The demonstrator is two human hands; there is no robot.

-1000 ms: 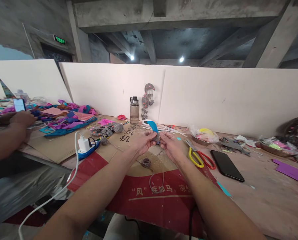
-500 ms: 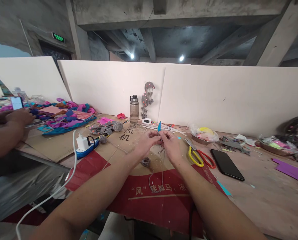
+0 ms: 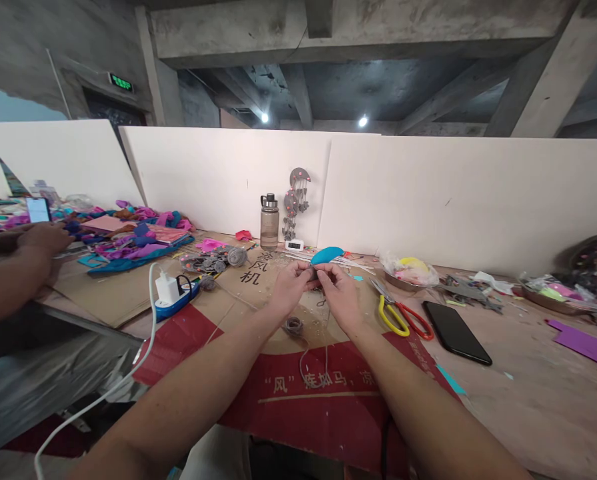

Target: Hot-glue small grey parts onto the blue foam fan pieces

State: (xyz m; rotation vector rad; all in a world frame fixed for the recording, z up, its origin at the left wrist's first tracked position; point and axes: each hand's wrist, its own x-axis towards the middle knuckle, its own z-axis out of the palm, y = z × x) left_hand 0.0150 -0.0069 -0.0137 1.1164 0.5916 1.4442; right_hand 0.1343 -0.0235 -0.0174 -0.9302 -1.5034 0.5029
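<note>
Close together over the cardboard, my left hand [image 3: 291,288] and my right hand [image 3: 339,293] pinch the lower edge of a curved blue felt piece [image 3: 327,255] with thumbs and fingertips. Something grey shows between the fingertips, too small to make out. Grey yarn [image 3: 327,357] hangs below my right hand and loops over the cardboard. A small coil of grey yarn [image 3: 293,325] lies under my left forearm. Right of my hands, scissors [image 3: 401,313] with one yellow and one red handle lie open.
A black phone [image 3: 457,332] lies right of the scissors. Behind my hands stand a water bottle [image 3: 269,223] and a small clock [image 3: 293,245]. A power strip [image 3: 177,301] with a white cable sits left. Far left, another person's hand [image 3: 45,239] holds a phone.
The blue felt piece has turned from a narrow, edge-on view to show its broad face, leaning to the right. Both hands stay together in nearly the same place. The view has tilted slightly.
</note>
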